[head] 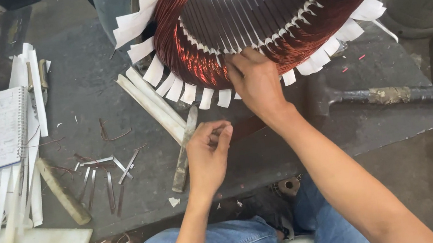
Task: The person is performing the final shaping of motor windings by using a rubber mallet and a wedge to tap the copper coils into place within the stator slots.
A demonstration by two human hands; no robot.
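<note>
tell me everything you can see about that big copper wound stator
The stator is a large round core of dark grey steel slats, ringed by a thick band of reddish copper winding. White paper strips stick out all round its rim. It stands on the grey slab, its upper part cut off by the frame. The right hand presses its fingers into the winding at the near edge; the left hand stays clear of it.

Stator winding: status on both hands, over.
Right hand pressing on copper winding beside paper wedges. Left hand pinching a thin strip. Hammer right, metal bar beside left hand.
</note>
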